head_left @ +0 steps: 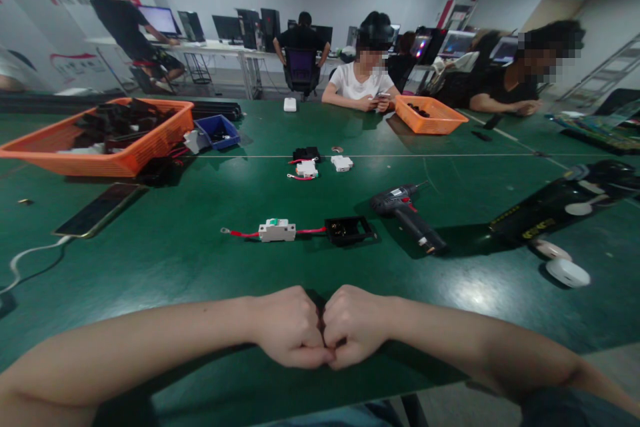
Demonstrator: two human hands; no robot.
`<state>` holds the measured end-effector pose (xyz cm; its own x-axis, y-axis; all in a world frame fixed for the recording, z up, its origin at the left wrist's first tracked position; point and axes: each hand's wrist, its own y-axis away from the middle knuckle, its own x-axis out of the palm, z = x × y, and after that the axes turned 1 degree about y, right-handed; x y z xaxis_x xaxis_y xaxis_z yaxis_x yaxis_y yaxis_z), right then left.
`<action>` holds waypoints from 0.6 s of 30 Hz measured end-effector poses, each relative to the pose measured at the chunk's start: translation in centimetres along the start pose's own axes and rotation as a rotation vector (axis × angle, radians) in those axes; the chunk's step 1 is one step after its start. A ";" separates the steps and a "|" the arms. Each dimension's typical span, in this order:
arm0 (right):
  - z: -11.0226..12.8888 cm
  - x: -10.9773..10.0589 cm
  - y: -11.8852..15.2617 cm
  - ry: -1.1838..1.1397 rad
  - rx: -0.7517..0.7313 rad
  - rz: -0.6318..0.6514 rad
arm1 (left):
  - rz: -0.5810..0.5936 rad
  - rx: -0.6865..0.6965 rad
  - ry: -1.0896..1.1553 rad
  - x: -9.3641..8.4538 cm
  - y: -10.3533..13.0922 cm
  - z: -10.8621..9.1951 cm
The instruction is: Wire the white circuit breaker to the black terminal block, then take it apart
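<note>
My left hand point(291, 328) and my right hand point(356, 328) rest as fists at the near edge of the green table point(200, 273), knuckles touching, with nothing seen in either. Beyond them lies a white circuit breaker point(277, 230) with red wires coming out on both sides. Its left wire ends in a ring terminal; the right one runs to a black open box point(346, 231) with small brass-coloured pieces inside. To the right of the box a black and red electric screwdriver point(407, 213) lies on its side.
Left: an orange basket point(100, 161) of black parts, a blue tray point(219, 133) and a phone point(100, 211) on a cable. Farther back: more breakers point(307, 169) and another orange basket point(430, 124). Right: a black bottle point(555, 207) and white round objects point(568, 273). People sit across the table.
</note>
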<state>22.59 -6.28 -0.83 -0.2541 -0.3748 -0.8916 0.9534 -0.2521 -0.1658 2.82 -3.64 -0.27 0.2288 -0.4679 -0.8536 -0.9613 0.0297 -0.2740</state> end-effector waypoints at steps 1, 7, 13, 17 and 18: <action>0.0 0.0 0.0 0.001 -0.001 0.003 | 0.000 -0.001 0.003 0.0 0.0 0.0; 0.1 0.1 0.0 0.010 -0.005 -0.004 | 0.005 -0.001 -0.008 -0.1 0.0 -0.2; 0.1 0.2 0.0 0.013 0.003 -0.007 | 0.025 -0.002 -0.029 0.2 0.1 0.0; 0.0 0.2 0.0 0.012 0.000 -0.017 | 0.018 -0.002 -0.029 0.1 0.1 -0.1; 0.0 0.2 0.0 0.015 0.000 -0.012 | 0.015 -0.002 -0.028 0.1 0.1 -0.1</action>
<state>22.57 -6.38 -1.05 -0.2631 -0.3583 -0.8958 0.9502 -0.2567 -0.1764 2.73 -3.79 -0.34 0.2188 -0.4427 -0.8696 -0.9648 0.0351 -0.2607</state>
